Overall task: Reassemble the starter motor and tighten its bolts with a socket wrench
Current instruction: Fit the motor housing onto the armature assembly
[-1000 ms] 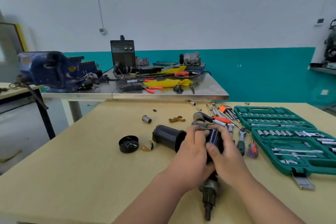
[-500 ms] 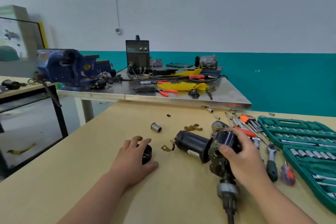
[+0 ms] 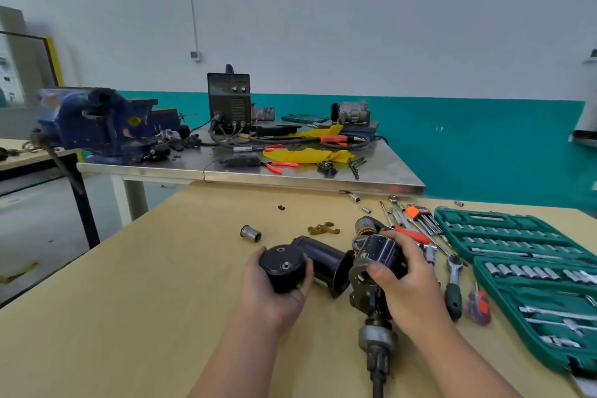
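Head view: my left fingers (image 3: 256,263) curl round the end cap (image 3: 282,266), my right fingers (image 3: 379,271) grip the starter drive assembly (image 3: 376,338). The housing (image 3: 323,258) lies loose mid-frame, ratchet (image 3: 453,281) untouched. Early days.

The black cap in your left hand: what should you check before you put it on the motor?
1. The left hand grips the cap: ok.
2. The right hand holds the motor: ok.
3. The black tube is on the motor: not ok, it lies beside it.
4. Small parts fitted: not ok, the metal sleeve and brass piece lie loose.
5. The wrench is near: ok.
6. Inside of the cap clean: cannot tell.
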